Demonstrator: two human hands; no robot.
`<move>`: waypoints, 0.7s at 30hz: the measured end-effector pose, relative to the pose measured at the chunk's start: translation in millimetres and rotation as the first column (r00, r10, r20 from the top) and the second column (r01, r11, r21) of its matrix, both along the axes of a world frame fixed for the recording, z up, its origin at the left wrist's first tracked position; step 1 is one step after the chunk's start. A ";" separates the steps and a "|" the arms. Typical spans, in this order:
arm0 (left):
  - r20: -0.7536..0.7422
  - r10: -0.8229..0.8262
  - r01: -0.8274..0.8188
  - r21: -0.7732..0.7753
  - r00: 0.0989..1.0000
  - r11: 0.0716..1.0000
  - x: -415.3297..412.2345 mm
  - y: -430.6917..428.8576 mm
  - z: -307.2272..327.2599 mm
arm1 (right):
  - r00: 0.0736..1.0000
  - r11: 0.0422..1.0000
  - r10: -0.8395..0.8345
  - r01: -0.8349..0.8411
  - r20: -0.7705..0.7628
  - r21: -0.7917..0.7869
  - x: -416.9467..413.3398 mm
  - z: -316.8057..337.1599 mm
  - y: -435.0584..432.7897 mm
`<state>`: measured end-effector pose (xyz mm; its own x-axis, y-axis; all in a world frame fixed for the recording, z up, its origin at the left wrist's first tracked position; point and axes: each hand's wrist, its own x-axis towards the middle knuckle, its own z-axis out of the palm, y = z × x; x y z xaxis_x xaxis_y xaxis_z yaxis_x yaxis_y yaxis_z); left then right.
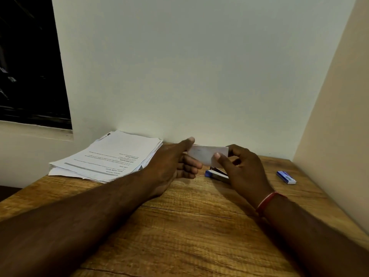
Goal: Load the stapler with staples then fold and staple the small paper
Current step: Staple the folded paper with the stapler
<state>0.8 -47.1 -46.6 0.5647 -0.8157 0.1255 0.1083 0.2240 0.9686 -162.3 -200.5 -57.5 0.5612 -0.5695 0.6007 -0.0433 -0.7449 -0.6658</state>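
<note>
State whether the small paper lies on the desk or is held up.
Held up: left hand and right hand pinch the small paper above the stapler.

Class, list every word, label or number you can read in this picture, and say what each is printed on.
None can be read with certainty.
Top sheet of the paper stack: printed lines, upside down and too small to read.
Small paper: faint marks, illegible.
Blue staple box: label too blurred.
Stapler: no text visible.
</note>
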 end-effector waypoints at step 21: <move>0.454 0.134 -0.142 -0.016 0.881 0.990 9.3 -4.2 -12.8 | 0.982 0.905 0.178 -0.188 0.061 0.381 -7.8 4.2 12.9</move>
<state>10.1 -51.3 -59.4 0.5569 -0.7380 0.3810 -0.3733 0.1874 0.9086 -170.1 -187.7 -53.2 0.6657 -0.6472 0.3713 0.0890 -0.4252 -0.9007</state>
